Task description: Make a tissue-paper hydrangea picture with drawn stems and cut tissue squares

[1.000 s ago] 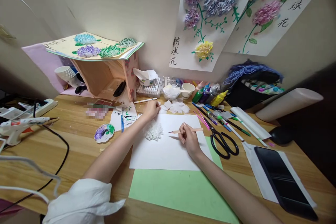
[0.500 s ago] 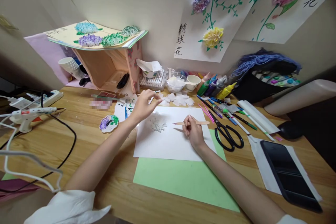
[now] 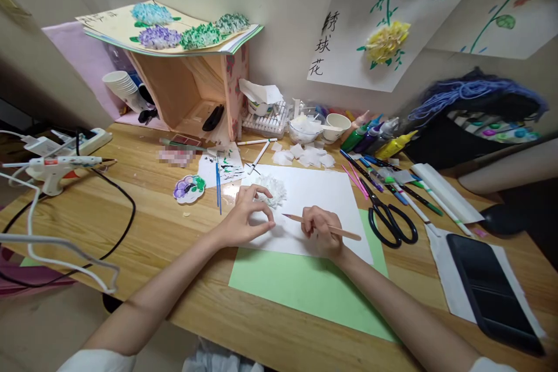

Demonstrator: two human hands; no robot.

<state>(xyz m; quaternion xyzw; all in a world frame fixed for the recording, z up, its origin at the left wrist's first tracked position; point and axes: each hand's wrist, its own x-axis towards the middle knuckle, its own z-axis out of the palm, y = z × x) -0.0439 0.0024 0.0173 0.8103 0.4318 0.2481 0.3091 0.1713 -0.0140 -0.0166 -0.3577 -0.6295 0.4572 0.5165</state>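
My left hand (image 3: 248, 216) is over the left edge of a white sheet of paper (image 3: 322, 186). Its thumb and index finger curl into a ring with their tips together; anything between them is too small to make out. Just beyond these fingers sits a ruffled white paper flower (image 3: 274, 190) on the sheet. My right hand (image 3: 323, 231) grips a thin wooden stick (image 3: 349, 233) with a dark pointed tip aimed left. A green sheet (image 3: 300, 288) lies under the white one.
Black-handled scissors (image 3: 392, 224), pens and a phone (image 3: 488, 285) lie on the right. White paper scraps (image 3: 309, 156), a bowl (image 3: 305, 128) and paint bottles (image 3: 394, 144) stand behind. Leftward are a paint palette (image 3: 189, 188), brushes (image 3: 218, 183) and a glue gun (image 3: 56, 171) with cables.
My left hand has come down and nearer to me, from beyond the flower to its near side. The stick in my right hand now tilts, its back end lower. The view has shifted.
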